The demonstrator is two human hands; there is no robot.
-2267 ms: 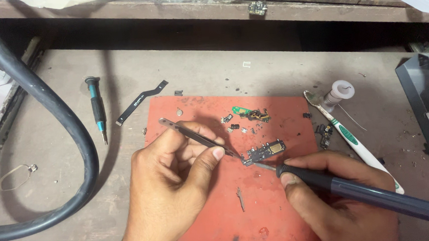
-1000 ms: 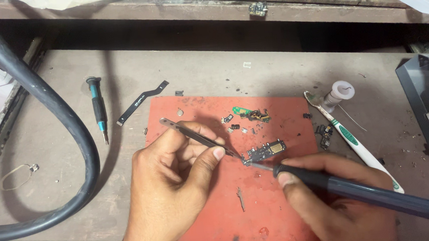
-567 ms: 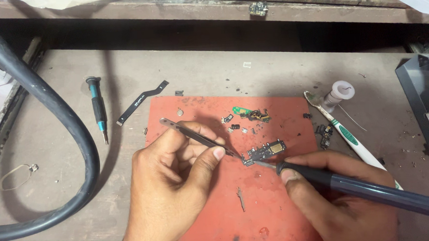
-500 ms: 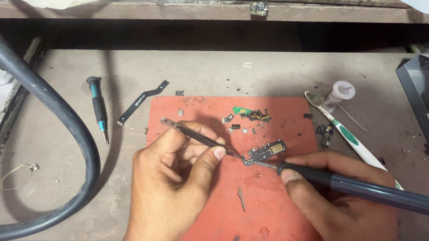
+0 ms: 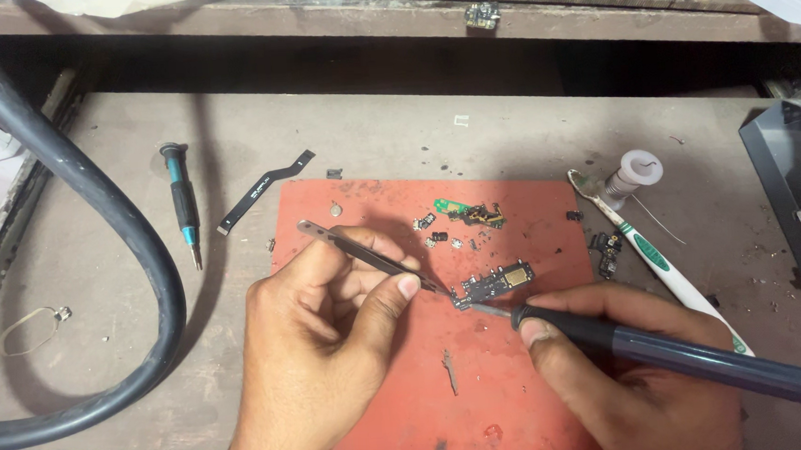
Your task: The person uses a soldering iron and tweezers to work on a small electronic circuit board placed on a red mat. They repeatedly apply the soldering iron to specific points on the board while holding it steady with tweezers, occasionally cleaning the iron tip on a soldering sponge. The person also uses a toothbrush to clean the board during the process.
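Head view, bench inventory.

Item: small circuit board [image 5: 495, 284], dark with a metal-cased connector, at centre of frame on the red work mat [image 5: 384, 411].

Item: my left hand [image 5: 319, 336], lower centre-left, fingers closed on the tweezers [image 5: 365, 255]; their tips pin the board's left end.

Item: my right hand [image 5: 632, 368], lower right, wrapped around the soldering iron [image 5: 696, 360]; its metal tip lies at the board's lower edge. Whether it touches a pad I cannot tell; the contact is too small to read.

Step in hand, as I judge it: heating a joint on the board while the tweezers steady it. The next move calls for a still left hand and a fine shift of the tip, not of the wrist.

Item: loose parts [image 5: 465, 219], among them a green board scrap, on the mat's upper part, just above the board.

Item: a thin metal strip [image 5: 449, 372] on the mat, just below the board.

Item: toothbrush [image 5: 662, 255] and solder spool [image 5: 634, 172], right of the mat, near the iron's shaft.

Item: screwdriver [image 5: 181, 201] and flex cable [image 5: 264, 192], upper left, well apart.

Item: thick black hose [image 5: 148, 259], curving down the left side.

Room: the bare mat toward the lower centre of the frame is the freest ground. The mat's right edge is crowded.
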